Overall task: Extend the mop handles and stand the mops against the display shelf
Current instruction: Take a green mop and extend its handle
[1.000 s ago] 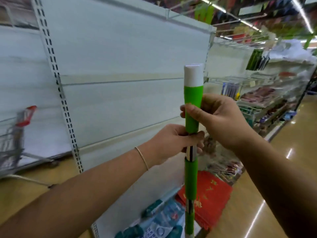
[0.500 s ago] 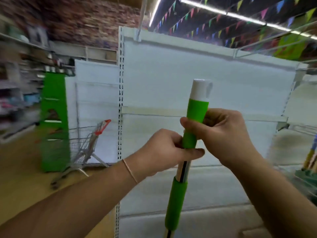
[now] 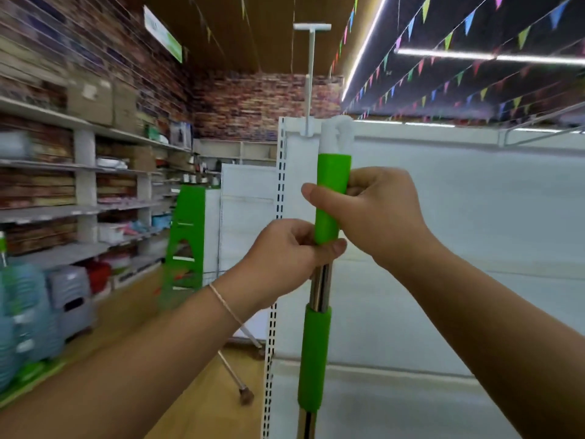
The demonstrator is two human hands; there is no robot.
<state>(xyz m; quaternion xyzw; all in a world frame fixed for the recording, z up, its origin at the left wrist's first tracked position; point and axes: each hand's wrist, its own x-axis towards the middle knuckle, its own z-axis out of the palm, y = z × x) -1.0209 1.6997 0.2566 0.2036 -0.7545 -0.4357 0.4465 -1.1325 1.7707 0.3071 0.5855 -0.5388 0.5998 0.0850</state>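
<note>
**Mop handle held upright in two hands, part extended, not yet at the shelf**

Found upright and close to vertical: mop handle point(image 3: 329, 201), long axis running straight up and down through both grips. Gripped by the right hand point(image 3: 376, 213) on the upper green sleeve point(image 3: 332, 188), thumb laid across the front, fingers curled round the back. Gripped by the left hand point(image 3: 285, 258) directly below, fingers and thumb wrapped round the foot of that sleeve where the bare metal tube point(image 3: 320, 289) emerged. Hands stacked and almost touching, right above left, both about equally near the pole.

Above the upper grip: a white end cap point(image 3: 336, 134) with a hanging hole. Below the lower grip: a short run of exposed tube, then a second green sleeve point(image 3: 313, 359), then more tube leaving the bottom edge of view. Mop head not in view.

Beyond the grips, directly behind the pole: the white back panel of the display shelf point(image 3: 459, 232), with its slotted upright point(image 3: 279, 185) just left of the upper grip. No contact between pole and shelf discernible.

Judged: extension in progress, telescoping joint lying between and just under the hands. Next pull or twist to act along the vertical axis, hands working against one another; leaning to follow by tipping the top away from the body towards the panel. Lock state of the joint not determinable.
</note>
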